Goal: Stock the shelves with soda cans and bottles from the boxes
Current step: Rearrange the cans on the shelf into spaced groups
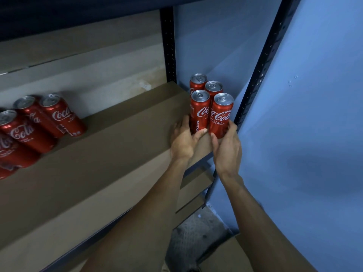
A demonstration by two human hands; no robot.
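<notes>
Left hand (183,140), right hand (227,146): fingers gripped front cans (221,114) low, at shelf (117,146) 3 o'clock end. Judged heavy, rigid, slick; hold mid-wall.

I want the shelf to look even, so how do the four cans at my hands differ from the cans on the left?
The four cans form a two-by-two block at the right end of the shelf; the left cans run out of view. The left hand and right hand grip the four cans; the left cans are untouched. All are red Coca-Cola cans.
</notes>
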